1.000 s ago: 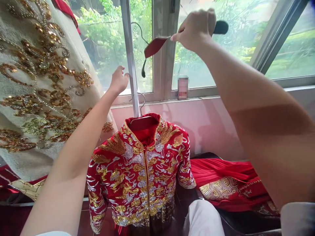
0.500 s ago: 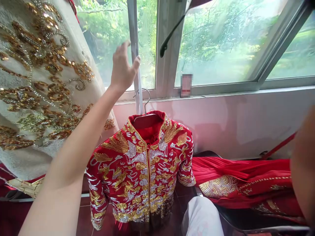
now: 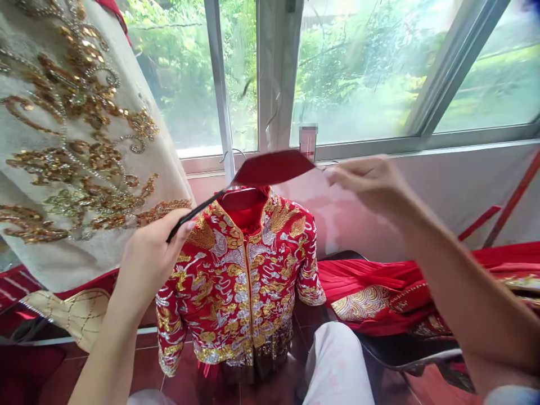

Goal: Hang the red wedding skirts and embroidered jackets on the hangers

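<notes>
Above dark-red floor tiles (image 3: 145, 365), facing a grey-framed glass window (image 3: 358, 73), our left hand (image 3: 152, 253) and right hand (image 3: 371, 183) grip a dark-red, black-ended hanger (image 3: 276, 169).

Left side: white cloth (image 3: 84, 146) hanging, gold sequin and bead scrollwork; cream quilted piece (image 3: 80, 318) below it. Back: window (image 3: 354, 73) in metal frames, blurry greenery outside. Small reddish box (image 3: 308, 145) on the sill (top pixelated, can't read it). Pink wall (image 3: 337, 219) under that. Right: black chair (image 3: 394, 349), pleated red fabric (image 3: 379, 275) across it, gold-and-silver scale-pattern patch; red bar (image 3: 512, 197) leaning behind. Floor (image 3: 228, 391): dark red tile.
</notes>
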The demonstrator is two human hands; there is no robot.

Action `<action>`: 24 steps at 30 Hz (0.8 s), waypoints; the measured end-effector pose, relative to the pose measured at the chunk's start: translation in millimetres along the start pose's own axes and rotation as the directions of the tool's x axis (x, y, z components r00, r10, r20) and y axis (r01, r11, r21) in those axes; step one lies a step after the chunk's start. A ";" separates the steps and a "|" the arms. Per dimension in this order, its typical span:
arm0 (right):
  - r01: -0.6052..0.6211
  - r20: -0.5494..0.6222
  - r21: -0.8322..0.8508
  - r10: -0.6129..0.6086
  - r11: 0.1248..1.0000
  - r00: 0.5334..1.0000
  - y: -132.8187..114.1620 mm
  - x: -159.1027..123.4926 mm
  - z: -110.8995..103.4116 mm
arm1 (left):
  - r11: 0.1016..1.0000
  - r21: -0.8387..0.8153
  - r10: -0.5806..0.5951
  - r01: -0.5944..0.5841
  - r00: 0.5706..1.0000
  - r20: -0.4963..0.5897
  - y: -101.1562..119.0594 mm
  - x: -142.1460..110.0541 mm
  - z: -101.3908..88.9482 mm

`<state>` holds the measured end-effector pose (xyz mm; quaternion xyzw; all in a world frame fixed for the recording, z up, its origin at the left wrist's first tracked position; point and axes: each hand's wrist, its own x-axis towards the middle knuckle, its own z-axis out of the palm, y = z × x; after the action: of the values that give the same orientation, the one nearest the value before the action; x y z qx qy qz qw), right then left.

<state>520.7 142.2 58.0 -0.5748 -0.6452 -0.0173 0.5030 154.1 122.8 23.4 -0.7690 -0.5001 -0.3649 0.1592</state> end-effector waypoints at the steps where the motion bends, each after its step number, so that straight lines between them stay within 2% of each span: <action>1: -0.018 0.071 -0.014 0.019 1.000 0.997 -1.3 -13.7 18.0 | 0.999 0.001 -0.045 0.045 0.998 0.049 -12.4 -10.7 3.9; 3: -0.033 0.166 -0.049 0.040 0.998 0.985 -5.3 -31.5 43.8 | 0.992 0.035 -0.124 0.121 0.986 0.107 -30.7 -25.7 8.4; 7: -0.044 0.147 -0.084 0.056 0.996 0.988 -9.1 -50.9 62.6 | 0.983 0.061 -0.180 0.171 0.963 0.203 -41.7 -33.4 4.9; 9: -0.097 0.137 -0.097 0.109 0.991 0.985 -5.9 -58.3 63.9 | 0.987 0.039 -0.162 0.157 0.951 0.264 -39.4 -26.7 1.0; 12: -0.159 0.134 -0.109 0.173 0.981 0.976 0.7 -60.6 64.1 | 0.994 -0.003 -0.102 0.108 0.945 0.309 -34.6 -3.5 -3.4; 16: -0.179 0.096 -0.157 0.195 0.971 0.976 2.0 -41.7 63.9 | 0.999 -0.045 -0.011 0.027 0.946 0.324 -34.8 35.5 -6.7; 18: -0.164 0.074 -0.185 0.180 0.969 0.981 -1.3 -28.2 62.9 | 0.998 -0.062 0.008 0.012 0.950 0.312 -37.9 46.4 -7.1; 21: -0.125 0.093 -0.206 0.146 0.971 0.985 -8.0 -16.0 60.9 | 0.997 -0.066 -0.012 0.031 0.960 0.279 -44.2 42.2 -5.9; 24: -0.070 0.132 -0.220 0.101 0.973 0.986 -14.7 -21.9 59.2 | 0.996 -0.045 -0.066 0.079 0.968 0.240 -51.4 19.2 -2.8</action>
<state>468.6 156.9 22.3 -0.6528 -0.6483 -0.0241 0.3912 112.0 156.7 32.9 -0.7926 -0.5332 -0.2887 0.0637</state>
